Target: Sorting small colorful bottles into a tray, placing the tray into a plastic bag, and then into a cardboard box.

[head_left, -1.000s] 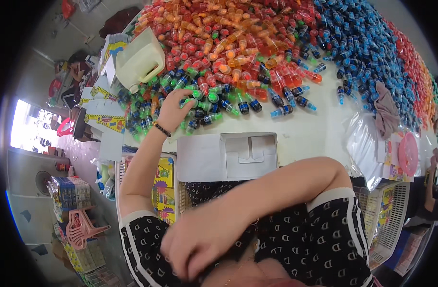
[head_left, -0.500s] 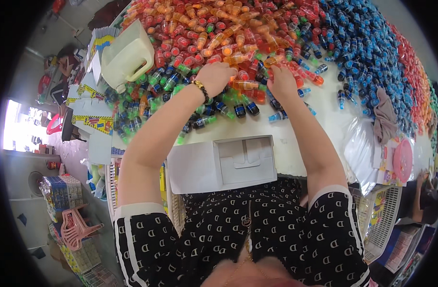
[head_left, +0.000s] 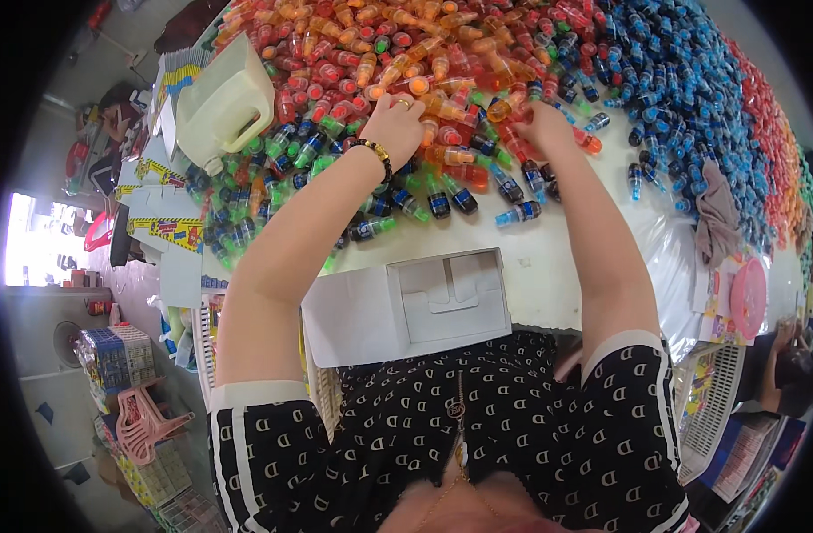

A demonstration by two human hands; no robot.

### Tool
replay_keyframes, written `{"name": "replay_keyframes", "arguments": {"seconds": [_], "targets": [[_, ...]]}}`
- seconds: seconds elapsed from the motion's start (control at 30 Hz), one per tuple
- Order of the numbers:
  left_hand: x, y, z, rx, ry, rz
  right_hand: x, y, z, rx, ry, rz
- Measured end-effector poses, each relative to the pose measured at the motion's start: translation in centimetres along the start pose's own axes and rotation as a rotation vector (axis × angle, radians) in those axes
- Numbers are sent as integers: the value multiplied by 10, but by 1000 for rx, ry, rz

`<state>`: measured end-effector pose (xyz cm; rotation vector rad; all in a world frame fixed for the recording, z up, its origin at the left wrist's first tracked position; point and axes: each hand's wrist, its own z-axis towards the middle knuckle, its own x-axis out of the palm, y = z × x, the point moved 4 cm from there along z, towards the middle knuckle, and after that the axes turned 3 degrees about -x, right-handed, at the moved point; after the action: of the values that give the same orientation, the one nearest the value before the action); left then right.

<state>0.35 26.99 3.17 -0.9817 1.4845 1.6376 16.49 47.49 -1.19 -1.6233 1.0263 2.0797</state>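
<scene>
Left hand [head_left: 394, 127]: fingertips hidden, grip unclear. Bottle heap [head_left: 406, 64]: far side cut off by frame. Bottle labels [head_left: 527, 210]: print too small to read.

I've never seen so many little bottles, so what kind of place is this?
Probably a packing workshop: a big heap of colourful mini bottles spreads across the white table, and an open white cardboard box sits at its near edge.

1. Central bottles [head_left: 454, 155]: translucent red, orange.
2. Green-topped bottles [head_left: 437, 201]: dark, with blue bands.
3. Right-hand bottles [head_left: 682, 98]: blue.
4. Box [head_left: 355, 313]: plain white.
5. Jug [head_left: 218, 114]: pale cream.
6. Shirt [head_left: 398, 426]: black, repeating pale letter motif; sleeves [head_left: 273, 444] striped white.
7. Bracelet [head_left: 387, 165]: black and gold.
8. Cloth [head_left: 717, 213]: greyish mauve.
9. Basin [head_left: 749, 298]: pink.
</scene>
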Motion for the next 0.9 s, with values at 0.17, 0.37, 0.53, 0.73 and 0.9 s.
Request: {"name": "replay_keyframes", "arguments": {"seconds": [0.17, 0.37, 0.53, 0.73, 0.9], "targets": [[11, 3, -4, -37, -26, -118, -46, -2, -12, 74, -217, 524], [20, 11, -2, 3, 28, -185, -97, -60, -18, 65, -167, 171], [7, 36, -4, -175, -65, -772, -71, -56, -9, -224, 31, -640], [-2, 28, -12, -490, -33, -1514, -19, -44, 7, -139, 170, -742], [-23, -15, -14, -542, 350, -1742, -33, -63, 4, -89, 40, -651]]}}
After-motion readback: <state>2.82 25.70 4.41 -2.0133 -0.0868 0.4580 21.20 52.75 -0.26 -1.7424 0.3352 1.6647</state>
